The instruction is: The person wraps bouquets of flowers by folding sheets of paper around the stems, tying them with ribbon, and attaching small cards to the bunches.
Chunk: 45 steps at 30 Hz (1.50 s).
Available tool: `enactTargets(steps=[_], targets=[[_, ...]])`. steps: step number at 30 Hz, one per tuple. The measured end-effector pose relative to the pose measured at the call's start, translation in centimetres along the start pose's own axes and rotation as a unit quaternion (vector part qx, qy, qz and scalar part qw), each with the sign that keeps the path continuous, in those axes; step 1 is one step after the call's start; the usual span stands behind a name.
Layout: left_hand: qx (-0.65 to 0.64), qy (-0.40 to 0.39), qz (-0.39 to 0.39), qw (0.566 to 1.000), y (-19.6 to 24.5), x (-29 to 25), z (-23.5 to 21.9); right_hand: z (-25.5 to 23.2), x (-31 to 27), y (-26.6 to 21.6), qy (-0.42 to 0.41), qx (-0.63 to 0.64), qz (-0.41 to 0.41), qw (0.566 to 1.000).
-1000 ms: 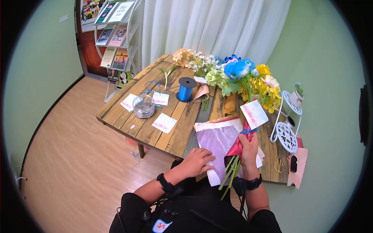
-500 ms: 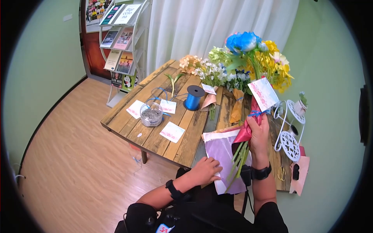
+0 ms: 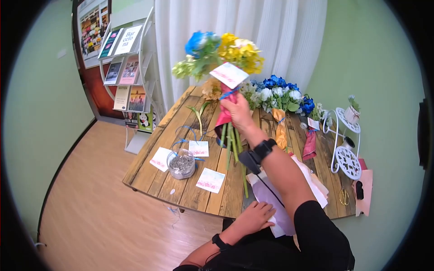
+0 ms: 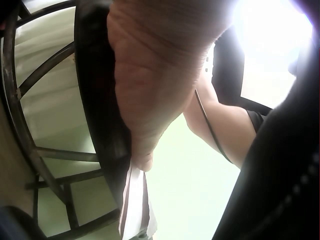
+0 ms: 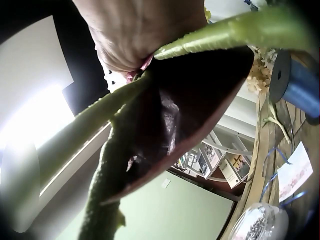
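Note:
My right hand (image 3: 237,110) grips a bouquet by its red wrap (image 3: 224,118), raised over the table's left half. Blue, yellow and pale green flowers (image 3: 242,52) top it, and a printed card (image 3: 229,75) is tied on with blue ribbon. Bare green stems (image 5: 102,175) stick out below the wrap in the right wrist view. At the table's front edge, my left hand (image 3: 255,218) pinches the edge of purple and white wrapping paper (image 3: 281,221). In the left wrist view the folded paper (image 4: 136,205) meets its thumb tip.
Cards (image 3: 210,180), a clear tub of small grey bits (image 3: 181,165) and a cut stem (image 3: 199,118) lie on the left. Wrapped bunches (image 3: 280,128) line the back. A white metal stand (image 3: 347,165) and scissors (image 3: 344,197) are at the right.
My right hand has lifted the bouquet and swung it leftward and away from me, off the wrapping paper. My left hand stays at the paper's edge.

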State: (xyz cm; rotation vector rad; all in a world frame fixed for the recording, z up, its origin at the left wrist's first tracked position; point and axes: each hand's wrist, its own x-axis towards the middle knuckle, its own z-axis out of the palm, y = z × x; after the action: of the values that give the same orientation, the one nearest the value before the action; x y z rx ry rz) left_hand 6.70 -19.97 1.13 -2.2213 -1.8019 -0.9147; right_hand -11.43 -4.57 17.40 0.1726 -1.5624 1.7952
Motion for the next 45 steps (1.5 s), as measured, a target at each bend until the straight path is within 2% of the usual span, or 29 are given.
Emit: enactTargets(steps=[1,4,8,13,15,17,18,20,22,24,25,28,29,30,34,36,37,41,45], targets=[[-0.003,0.020,0.007,1.000,-0.1,0.0,0.1,0.3,0.9,1.2,-0.003,-0.011,0.009,1.000],[-0.001,0.009,-0.001,1.000,0.0,0.3,-0.6,0.6,3.1,5.8,0.005,-0.040,0.021,0.999],[-0.012,-0.048,0.002,0.999,-0.5,0.3,-0.4,1.4,4.0,9.2,0.006,-0.026,0.022,0.999],[-0.027,-0.034,0.002,0.999,-0.9,0.1,1.1,0.7,5.5,13.1,0.004,-0.056,0.062,0.997],[-0.019,0.020,0.037,0.999,-1.6,-0.4,3.6,-0.2,6.0,14.7,0.013,-0.086,0.068,0.994],[-0.021,0.004,0.024,0.999,-1.4,-0.4,2.9,-0.8,5.9,15.5,0.001,-0.115,0.136,0.984],[-0.023,-0.010,0.011,1.000,-1.3,-0.4,2.6,-1.0,6.0,15.9,0.000,-0.113,0.135,0.984],[-0.019,-0.023,0.017,0.999,-1.6,-0.5,3.1,-0.9,6.1,16.3,-0.011,-0.112,0.222,0.968],[-0.018,-0.036,0.020,0.999,-1.7,-0.6,3.5,0.0,6.0,16.9,-0.003,-0.106,0.224,0.969],[-0.027,0.026,0.046,0.998,-1.8,-0.5,3.7,1.0,5.7,17.0,0.043,-0.072,0.295,0.952],[-0.025,0.027,0.042,0.998,-1.9,-0.5,3.7,1.4,5.8,17.5,0.067,-0.070,0.323,0.941],[-0.052,0.003,0.019,0.998,-1.8,-0.3,4.0,1.6,5.5,18.4,0.074,-0.014,0.346,0.935],[-0.063,-0.034,0.005,0.997,-1.8,-0.4,4.6,1.7,5.4,18.5,0.080,-0.020,0.356,0.931],[-0.074,-0.070,-0.009,0.995,-1.8,-0.5,4.9,1.7,5.2,18.6,0.079,-0.019,0.357,0.931],[-0.091,-0.041,0.008,0.995,-1.8,0.3,4.0,0.7,4.4,21.3,0.100,-0.073,0.337,0.933],[-0.088,-0.075,-0.012,0.993,-1.7,0.3,4.0,-0.1,4.2,22.7,0.110,-0.145,0.343,0.922],[-0.087,-0.074,-0.013,0.993,-1.8,0.4,4.1,-0.5,4.2,23.3,0.114,-0.108,0.363,0.919],[-0.075,-0.055,-0.006,0.996,-2.4,0.5,4.0,-1.0,3.5,24.2,0.129,-0.058,0.353,0.925],[-0.066,-0.041,0.005,0.997,-2.8,0.6,4.0,-1.1,3.4,24.0,0.133,-0.105,0.360,0.918]])
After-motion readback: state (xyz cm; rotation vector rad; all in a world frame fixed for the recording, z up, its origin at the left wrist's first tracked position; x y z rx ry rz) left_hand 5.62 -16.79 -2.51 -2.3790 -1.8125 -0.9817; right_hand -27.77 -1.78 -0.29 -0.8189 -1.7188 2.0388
